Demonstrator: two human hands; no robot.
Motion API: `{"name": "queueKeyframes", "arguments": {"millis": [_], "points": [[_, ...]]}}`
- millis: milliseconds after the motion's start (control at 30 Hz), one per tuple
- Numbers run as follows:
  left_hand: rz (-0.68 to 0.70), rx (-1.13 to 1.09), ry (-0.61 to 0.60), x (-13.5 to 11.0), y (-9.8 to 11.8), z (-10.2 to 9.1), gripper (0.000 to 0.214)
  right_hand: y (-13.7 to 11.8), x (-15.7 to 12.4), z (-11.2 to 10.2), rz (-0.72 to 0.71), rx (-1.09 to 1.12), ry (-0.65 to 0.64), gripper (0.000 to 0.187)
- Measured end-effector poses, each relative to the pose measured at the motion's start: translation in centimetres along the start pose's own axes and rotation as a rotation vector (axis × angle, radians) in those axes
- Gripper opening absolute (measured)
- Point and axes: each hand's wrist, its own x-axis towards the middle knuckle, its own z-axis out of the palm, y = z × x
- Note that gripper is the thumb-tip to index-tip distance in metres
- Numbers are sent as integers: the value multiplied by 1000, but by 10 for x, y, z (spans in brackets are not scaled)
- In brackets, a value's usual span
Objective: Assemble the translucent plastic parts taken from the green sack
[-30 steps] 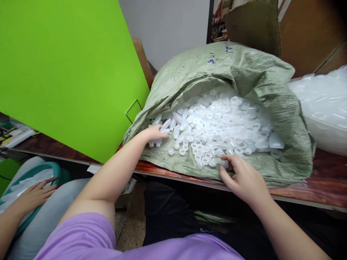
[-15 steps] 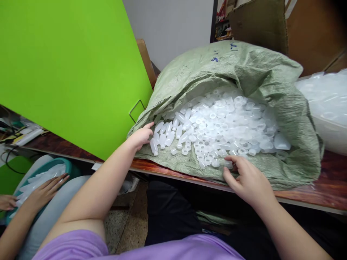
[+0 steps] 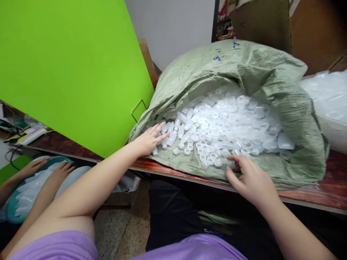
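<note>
A green woven sack lies open on a dark wooden table, full of small translucent white plastic bottles and caps. My left hand lies flat with fingers stretched out over a few small bottles at the sack's left mouth. My right hand rests on the sack's front lip with fingers curled at several small caps; what it holds, if anything, is hidden.
A bright green board leans at the left with a metal clip. A clear plastic bag sits at the right, cardboard behind. At lower left another person's hands rest over a teal basin of white parts.
My left hand has opened and spread flat over the small bottles at the sack's left edge. The other person's second hand has come over the basin. My right hand has barely moved.
</note>
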Motion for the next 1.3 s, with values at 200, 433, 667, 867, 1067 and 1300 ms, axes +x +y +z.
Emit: {"name": "queueKeyframes", "arguments": {"millis": [200, 433, 667, 867, 1067, 1300], "points": [[71, 50, -56, 20, 11, -8, 71, 1, 1, 1, -14, -9, -5, 23], [-41, -113, -122, 19, 22, -9, 58, 1, 0, 1, -40, -15, 0, 22], [-166, -359, -207, 9, 32, -17, 75, 1, 0, 2, -55, -7, 5, 22], [-106, -368, -185, -2, 43, -22, 67, -2, 1, 0, -48, 8, 5, 22], [-44, -238, 74, -8, 62, -15, 40, 3, -3, -2, 68, 198, 134, 25], [-72, -682, 389, -33, 125, -31, 30, -21, -19, -15, -33, 621, 81, 36]]}}
